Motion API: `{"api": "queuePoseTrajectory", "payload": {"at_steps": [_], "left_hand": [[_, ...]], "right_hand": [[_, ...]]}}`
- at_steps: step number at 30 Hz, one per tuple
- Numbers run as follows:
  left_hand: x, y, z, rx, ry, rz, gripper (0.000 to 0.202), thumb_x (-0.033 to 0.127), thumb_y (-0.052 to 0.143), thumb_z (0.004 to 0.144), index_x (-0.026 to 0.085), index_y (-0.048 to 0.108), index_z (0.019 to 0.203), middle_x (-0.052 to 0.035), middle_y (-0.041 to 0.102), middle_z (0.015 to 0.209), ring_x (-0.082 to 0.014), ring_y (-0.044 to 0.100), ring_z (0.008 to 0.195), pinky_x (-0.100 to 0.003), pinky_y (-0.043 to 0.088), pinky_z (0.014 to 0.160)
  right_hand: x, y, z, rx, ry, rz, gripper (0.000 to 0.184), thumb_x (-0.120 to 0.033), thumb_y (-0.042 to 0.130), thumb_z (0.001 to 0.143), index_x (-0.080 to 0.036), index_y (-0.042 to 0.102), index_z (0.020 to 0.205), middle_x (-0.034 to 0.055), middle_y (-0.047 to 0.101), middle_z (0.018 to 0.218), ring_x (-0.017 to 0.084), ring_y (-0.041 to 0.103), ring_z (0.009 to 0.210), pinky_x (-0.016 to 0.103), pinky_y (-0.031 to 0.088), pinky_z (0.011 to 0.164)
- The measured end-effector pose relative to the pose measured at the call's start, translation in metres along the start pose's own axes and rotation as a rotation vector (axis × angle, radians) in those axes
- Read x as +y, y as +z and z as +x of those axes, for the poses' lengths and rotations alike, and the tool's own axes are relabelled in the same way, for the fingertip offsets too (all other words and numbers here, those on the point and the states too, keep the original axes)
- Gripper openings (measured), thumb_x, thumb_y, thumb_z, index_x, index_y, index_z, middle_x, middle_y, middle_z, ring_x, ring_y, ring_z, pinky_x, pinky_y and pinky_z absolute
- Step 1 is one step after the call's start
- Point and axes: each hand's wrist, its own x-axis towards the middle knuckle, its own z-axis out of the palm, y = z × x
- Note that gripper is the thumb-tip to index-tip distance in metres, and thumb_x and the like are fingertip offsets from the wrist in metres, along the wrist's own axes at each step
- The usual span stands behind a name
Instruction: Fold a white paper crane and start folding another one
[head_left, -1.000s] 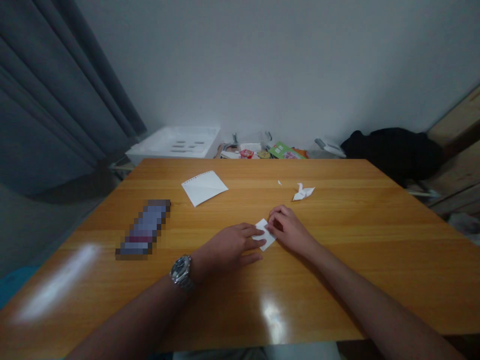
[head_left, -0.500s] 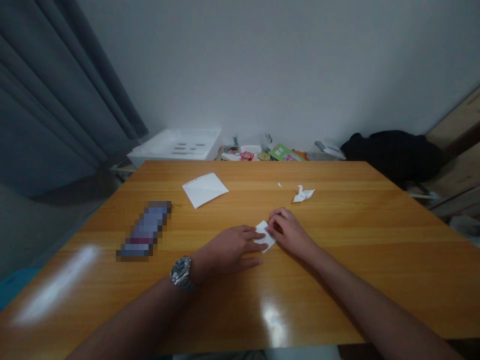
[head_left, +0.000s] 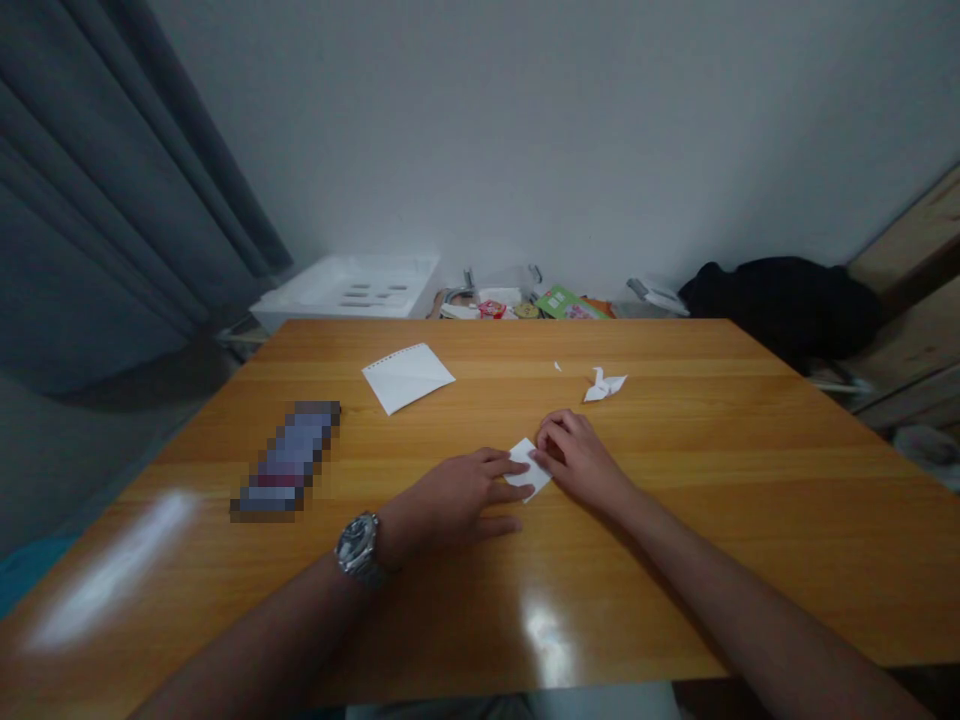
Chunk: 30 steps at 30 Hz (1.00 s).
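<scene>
A small folded white paper (head_left: 527, 472) lies on the wooden table (head_left: 675, 520) near the middle. My left hand (head_left: 457, 495), with a watch on its wrist, lies flat with its fingers stretched out onto the paper's left edge. My right hand (head_left: 577, 460) has its fingers curled and pressed on the paper's right side. A finished white folded paper figure (head_left: 604, 384) sits farther back on the right. A white sheet with a perforated edge (head_left: 407, 376) lies at the back left.
A blurred-out oblong object (head_left: 286, 460) lies on the table's left side. A tiny paper scrap (head_left: 556, 366) sits near the figure. Behind the table are a white tray (head_left: 352, 285), colourful packets (head_left: 525, 303) and a black bag (head_left: 780, 300). Grey curtains hang at left.
</scene>
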Motion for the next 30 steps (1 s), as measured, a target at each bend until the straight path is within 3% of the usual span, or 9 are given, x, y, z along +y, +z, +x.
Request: {"api": "queuePoseTrajectory", "payload": {"at_steps": [15,21,30], "left_hand": [[0.003,0.0,-0.002,0.004,-0.007,0.02,0.044,0.045,0.055,0.099,0.026,0.06,0.138,-0.0092,0.054,0.149,-0.0282,0.052,0.135,-0.045,0.04,0.115],[0.003,0.003,-0.001,0.007,-0.026,0.071,0.046,0.044,0.057,0.098,0.026,0.057,0.141,-0.0063,0.047,0.156,-0.0302,0.049,0.137,-0.046,0.041,0.115],[0.001,-0.004,-0.005,-0.039,0.007,0.034,0.048,0.049,0.065,0.093,0.033,0.061,0.138,-0.002,0.038,0.161,-0.0341,0.044,0.142,-0.049,0.042,0.114]], "right_hand": [[0.011,-0.001,0.006,0.021,-0.016,0.024,0.013,-0.031,0.058,0.097,-0.022,0.062,0.089,0.0081,0.058,0.103,0.025,0.055,0.1,0.044,0.046,0.093],[0.008,-0.005,0.0,-0.025,-0.046,0.005,0.023,-0.042,0.073,0.087,-0.023,0.06,0.092,0.0088,0.057,0.108,0.027,0.054,0.103,0.044,0.047,0.094],[0.014,0.0,0.001,-0.034,-0.029,-0.001,0.027,-0.044,0.076,0.084,-0.024,0.059,0.09,0.0086,0.057,0.11,0.028,0.054,0.106,0.045,0.046,0.096]]}}
